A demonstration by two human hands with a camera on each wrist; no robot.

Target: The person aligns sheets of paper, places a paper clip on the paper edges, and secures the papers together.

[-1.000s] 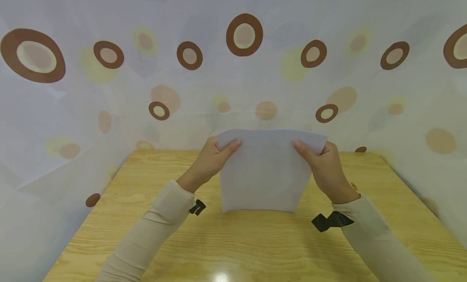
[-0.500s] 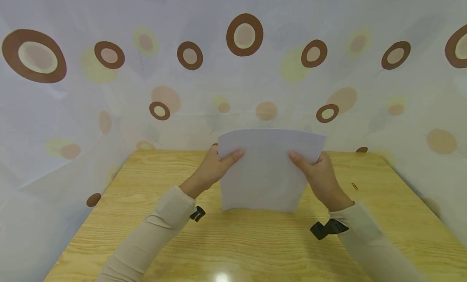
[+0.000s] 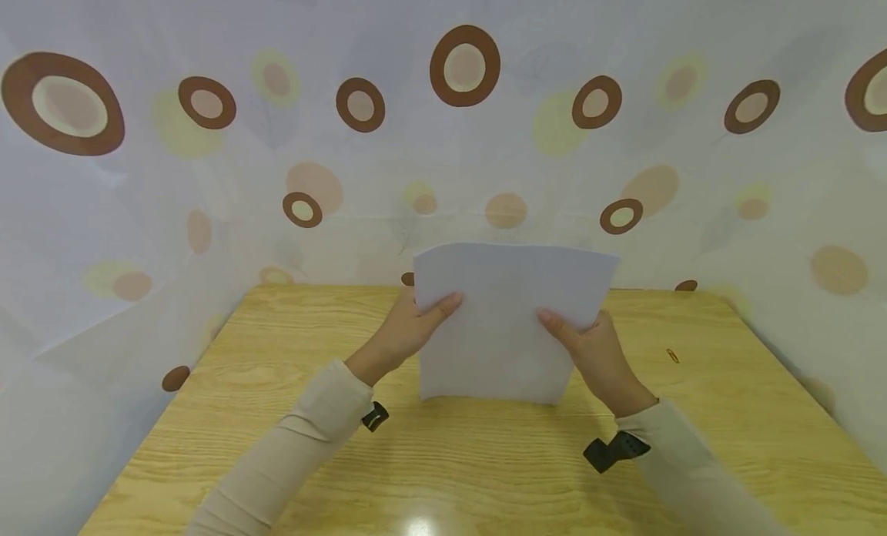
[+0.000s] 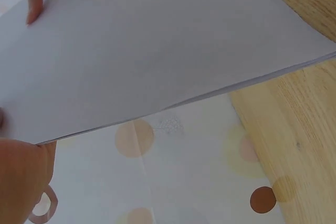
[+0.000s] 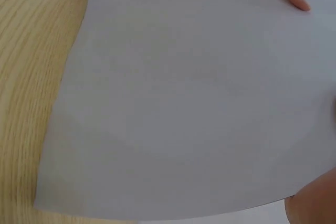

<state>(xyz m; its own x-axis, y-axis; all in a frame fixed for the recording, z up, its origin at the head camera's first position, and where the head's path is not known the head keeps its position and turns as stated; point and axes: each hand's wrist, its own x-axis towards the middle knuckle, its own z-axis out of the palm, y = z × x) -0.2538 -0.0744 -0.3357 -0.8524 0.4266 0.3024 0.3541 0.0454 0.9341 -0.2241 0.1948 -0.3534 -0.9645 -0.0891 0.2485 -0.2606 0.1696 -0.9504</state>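
A small stack of white paper sheets (image 3: 499, 351) stands nearly upright above the table, its lower edge close to or on the wood. My left hand (image 3: 405, 328) grips the left side, thumb on the near face and the other fingers hidden behind. On the opposite side my right hand (image 3: 599, 359) holds the paper the same way, slightly lower. In the left wrist view, the paper's (image 4: 157, 51) long edge shows more than one layer, parted a little. The right wrist view shows the paper's (image 5: 173, 98) broad blank face, gently bowed.
An orange-yellow paper clip (image 3: 672, 356) lies on the wooden table (image 3: 485, 474) right of the paper. A pale curtain (image 3: 388, 166) printed with brown rings and soft circles surrounds the table at the back and both sides. Dark straps sit at both wrists.
Both hands have slid down the sides of the paper, the right one farther and slightly inward. The sheets stay in nearly the same place. More of the paper clip has come into view.
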